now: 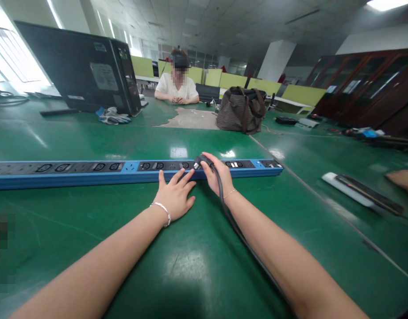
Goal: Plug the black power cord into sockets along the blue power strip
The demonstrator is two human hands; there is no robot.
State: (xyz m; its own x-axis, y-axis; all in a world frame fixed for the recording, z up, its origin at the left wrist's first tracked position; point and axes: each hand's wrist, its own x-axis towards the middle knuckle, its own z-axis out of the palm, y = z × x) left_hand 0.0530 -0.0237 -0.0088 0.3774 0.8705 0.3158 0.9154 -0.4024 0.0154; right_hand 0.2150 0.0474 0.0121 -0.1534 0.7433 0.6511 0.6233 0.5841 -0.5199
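We have a black plug (201,159) in our right hand (219,176). Our thumb and fingers are closed around it, and its shiny metal pins poke out toward the left. The plug is just over the top of the long blue strip (78,180), right of the middle of the picture. We cannot tell if the pins touch the strip.

A thick black cord (235,225) runs from the plug, past our wrist and down along our right arm.

Our left hand (174,196) is open, with the palm down and the fingers spread wide. It does not grip anything. Its fingertips reach the front edge of the strip, and one finger points right at the plug.

The strip lies flat across the green table (177,270). It has lots of black holes on top and two bright blue parts.

Farther back, we see a big black computer (79,71) on the left, with gloves (113,116) beside it. A brown bag (240,110) sits on the right. Between them, a person (176,88) in a white top sits at the far side, hands together.
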